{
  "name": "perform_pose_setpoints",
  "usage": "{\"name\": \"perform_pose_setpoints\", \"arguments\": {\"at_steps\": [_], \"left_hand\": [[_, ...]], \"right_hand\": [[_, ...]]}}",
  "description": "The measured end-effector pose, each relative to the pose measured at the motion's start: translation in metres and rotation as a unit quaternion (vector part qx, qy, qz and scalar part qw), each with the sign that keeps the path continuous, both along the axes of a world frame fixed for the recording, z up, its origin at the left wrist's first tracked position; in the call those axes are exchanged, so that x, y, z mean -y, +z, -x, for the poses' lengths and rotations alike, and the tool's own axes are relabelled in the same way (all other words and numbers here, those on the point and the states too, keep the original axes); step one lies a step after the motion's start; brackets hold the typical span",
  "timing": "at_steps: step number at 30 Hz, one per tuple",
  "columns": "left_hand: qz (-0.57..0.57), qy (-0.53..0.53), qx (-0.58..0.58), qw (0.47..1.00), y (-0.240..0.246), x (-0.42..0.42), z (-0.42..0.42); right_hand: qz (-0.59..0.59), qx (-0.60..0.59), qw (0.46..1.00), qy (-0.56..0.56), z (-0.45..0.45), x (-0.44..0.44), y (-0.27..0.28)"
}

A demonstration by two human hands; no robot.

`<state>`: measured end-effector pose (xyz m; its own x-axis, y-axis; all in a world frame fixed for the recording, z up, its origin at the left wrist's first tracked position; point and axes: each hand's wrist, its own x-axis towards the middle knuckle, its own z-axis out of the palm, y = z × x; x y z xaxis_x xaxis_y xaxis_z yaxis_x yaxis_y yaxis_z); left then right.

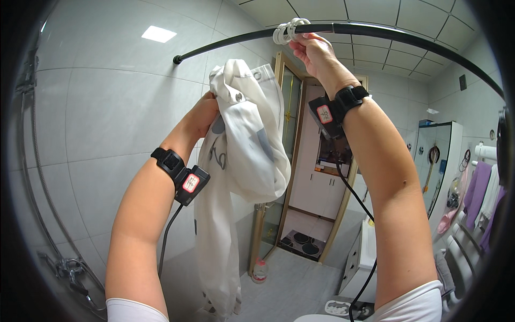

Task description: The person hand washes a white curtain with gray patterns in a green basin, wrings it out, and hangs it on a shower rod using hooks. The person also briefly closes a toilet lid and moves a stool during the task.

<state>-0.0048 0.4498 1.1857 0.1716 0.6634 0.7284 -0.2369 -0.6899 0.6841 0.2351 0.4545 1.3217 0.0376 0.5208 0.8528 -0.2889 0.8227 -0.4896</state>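
Note:
A white shower curtain [257, 161] with grey print and metal eyelets hangs bunched from my left hand [206, 110], which grips it near its top edge. Part of that hand is hidden behind the fabric. Overhead, a black curved shower rod [382, 31] runs from the tiled wall toward the right. Several white curtain rings [286, 33] sit clustered on the rod. My right hand [312, 50] is raised to the rings, its fingers curled at the rightmost ones. Whether those fingers hold a ring cannot be made out. The curtain's eyelets [238, 97] are below the rod, apart from the rings.
Shower pipework with a mixer tap [70, 267] is on the left wall. A glass door [277, 181] stands by the doorway, with a plastic bottle [260, 270] at its foot. On the right are a white vanity cabinet [364, 257] and purple towels [477, 193]. Cables trail from both wrist devices.

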Motion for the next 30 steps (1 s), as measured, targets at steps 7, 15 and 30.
{"name": "perform_pose_setpoints", "arguments": {"at_steps": [7, 15, 30], "left_hand": [[-0.021, 0.006, -0.006, 1.000, 0.022, 0.000, 0.004], [-0.048, 0.007, -0.054, 0.997, 0.047, 0.007, -0.016], [-0.097, 0.041, -0.138, 0.985, 0.103, 0.015, -0.050]], "right_hand": [[-0.020, -0.022, 0.995, -0.098, 0.002, -0.016, -0.002], [-0.057, 0.023, 0.997, -0.052, -0.003, -0.022, -0.001], [-0.018, 0.092, 0.993, 0.072, -0.020, -0.020, 0.011]]}}
